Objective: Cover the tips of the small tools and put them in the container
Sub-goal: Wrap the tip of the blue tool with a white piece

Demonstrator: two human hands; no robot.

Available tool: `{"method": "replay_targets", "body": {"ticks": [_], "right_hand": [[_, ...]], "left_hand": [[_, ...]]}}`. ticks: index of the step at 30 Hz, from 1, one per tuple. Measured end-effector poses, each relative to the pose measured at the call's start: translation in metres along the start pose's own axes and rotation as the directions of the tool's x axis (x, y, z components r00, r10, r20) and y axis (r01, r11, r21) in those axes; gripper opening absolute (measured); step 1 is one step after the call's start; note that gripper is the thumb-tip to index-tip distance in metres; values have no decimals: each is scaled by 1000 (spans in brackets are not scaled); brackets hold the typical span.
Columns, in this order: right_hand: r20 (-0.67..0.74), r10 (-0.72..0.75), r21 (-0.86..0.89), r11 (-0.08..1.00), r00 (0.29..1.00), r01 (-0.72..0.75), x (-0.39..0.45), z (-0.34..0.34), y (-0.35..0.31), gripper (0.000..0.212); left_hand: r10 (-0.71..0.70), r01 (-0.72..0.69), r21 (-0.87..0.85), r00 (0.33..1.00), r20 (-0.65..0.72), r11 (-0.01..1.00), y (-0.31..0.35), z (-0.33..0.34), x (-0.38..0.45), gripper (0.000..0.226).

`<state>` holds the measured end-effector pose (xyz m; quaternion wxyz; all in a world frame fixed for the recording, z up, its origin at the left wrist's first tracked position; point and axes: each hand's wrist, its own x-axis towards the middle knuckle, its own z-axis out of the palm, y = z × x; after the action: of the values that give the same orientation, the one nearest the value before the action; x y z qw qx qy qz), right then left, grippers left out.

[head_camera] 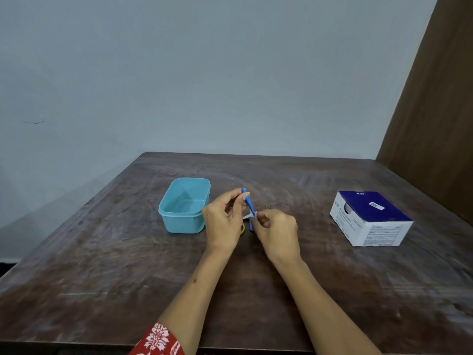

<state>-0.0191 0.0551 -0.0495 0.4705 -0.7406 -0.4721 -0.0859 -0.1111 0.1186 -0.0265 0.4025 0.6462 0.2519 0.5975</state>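
- Your left hand [222, 221] pinched the upper end of the blue tool [247, 201], raised just above the worktop [102, 265].
- Your right hand [277, 230] pinched a small white cover [247, 216] at its lower tip.
- The tool looked light, thin and stiff; a mid-handle hold suited it.
- The teal container [184, 204] sat open just left.
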Motion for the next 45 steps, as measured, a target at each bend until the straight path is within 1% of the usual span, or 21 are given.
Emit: {"method": "replay_targets", "body": {"ticks": [2,4,6,9,10,14,15,19,22,24,26,30,32,35,36,37,40,41,42,45], "right_hand": [[-61,-85,54,995,994,89,-1,-2,-5,5],[-94,-142,79,986,985,149,-2,-4,-10,9],[-82,-120,75,989,989,126,-2,-3,-9,7],[-4,-30,13,999,1000,30,-2,-1,-2,5],[-7,-33,18,999,999,33,-2,-1,-2,6],[-87,-142,77,986,986,149,-3,-5,-9,10],[-87,-141,77,986,986,148,-3,-4,-9,10],[-35,-40,48,998,999,42,-1,0,-2,5],[-83,-59,45,997,995,63,-1,-1,-2,4],[-109,-72,45,996,991,77,-1,-2,-4,4],[-98,-72,57,995,993,78,-2,-2,-5,4],[-36,-30,54,998,999,32,-2,0,-2,5],[-51,-42,61,997,998,45,-2,0,-2,5],[-127,-122,115,984,984,136,-3,-3,-8,8],[-132,-131,121,982,983,147,-3,-4,-9,8],[-118,-120,116,984,986,134,-3,-3,-8,7],[-17,-14,51,999,1000,14,-2,-1,-2,6],[-9,-1,45,999,1000,1,-2,-1,-2,6],[-21,-14,59,998,1000,15,-2,-2,-3,6],[-105,-113,101,987,988,123,-3,-5,-9,8]], "left_hand": [[0,0,-13,1000,9,1000,2,0,0,16],[6,-6,-19,1000,11,1000,3,0,-1,17],[13,-13,-13,1000,3,1000,3,0,-1,16],[28,-28,-9,1000,-2,1000,2,-1,0,15],[30,-30,-1,1000,-2,1000,1,-1,0,16],[27,-27,7,1000,9,1000,-1,-1,0,18],[29,-29,8,1000,9,1000,0,-1,0,18],[27,-28,7,1000,13,1000,1,-1,-1,18],[-14,13,22,999,44,1000,1,1,-2,18],[15,-20,68,997,71,998,1,1,-2,13],[38,-45,92,996,83,995,-1,0,-2,11],[51,-55,72,997,63,996,-5,-1,-1,12],[51,-55,63,997,64,996,-4,-1,-1,12],[52,-57,60,996,72,997,-3,-1,-1,14],[56,-61,66,996,71,996,-3,-2,-1,14],[55,-59,67,996,67,996,-4,-2,0,14],[48,-51,63,998,50,997,-4,-3,1,14],[44,-47,61,998,50,997,-5,-2,1,14],[39,-42,57,998,54,997,-4,-2,0,14],[28,-30,33,997,73,999,-3,-2,0,15]]}}
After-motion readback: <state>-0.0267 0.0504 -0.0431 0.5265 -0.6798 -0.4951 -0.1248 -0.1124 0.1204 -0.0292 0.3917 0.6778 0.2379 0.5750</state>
